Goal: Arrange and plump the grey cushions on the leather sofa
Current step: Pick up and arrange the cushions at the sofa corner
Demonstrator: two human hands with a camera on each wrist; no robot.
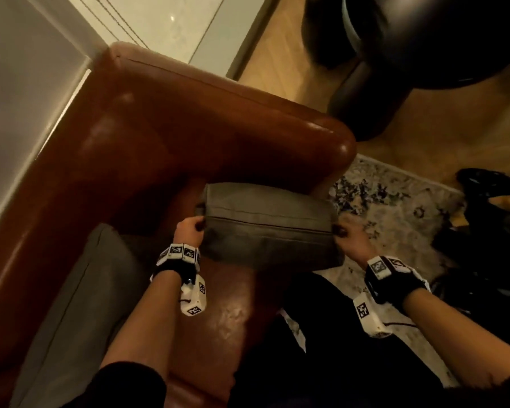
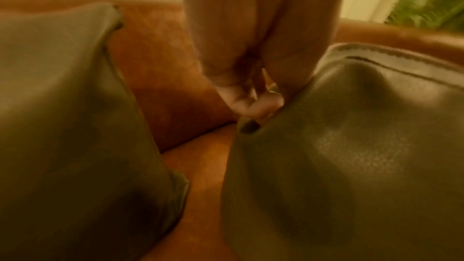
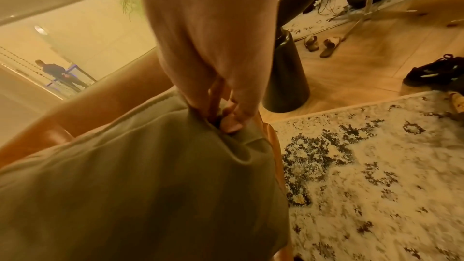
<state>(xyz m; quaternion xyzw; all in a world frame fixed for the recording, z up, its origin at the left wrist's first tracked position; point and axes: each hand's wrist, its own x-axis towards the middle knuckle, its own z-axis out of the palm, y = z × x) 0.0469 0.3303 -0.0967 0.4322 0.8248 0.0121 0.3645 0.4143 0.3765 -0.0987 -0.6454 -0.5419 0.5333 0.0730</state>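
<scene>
Both forearms reach forward and down from the person, roughly parallel, each wrist wrapped in a black strap with white marker blocks. The left hand (image 1: pixel 190 229) curls round the left end of a plump rectangular grey fabric cushion (image 1: pixel 270 228), its fingers (image 2: pixel 253 104) folded into the cloth with a dark-painted nail dug into the side. The right hand (image 1: pixel 349 234) mirrors it at the opposite end, where the fingers (image 3: pixel 232 122) pinch a bunched fold of fabric at the corner. The cushion spans the gap between the two hands, long seam facing up, over the seat of the brown leather sofa (image 1: pixel 189 136) and just in front of its rounded armrest. To the left of the left hand a second grey cushion (image 1: pixel 80 293) leans against the sofa back. Beyond the right hand a pale speckled rug (image 3: pixel 376 176) covers the wooden floor.
</scene>
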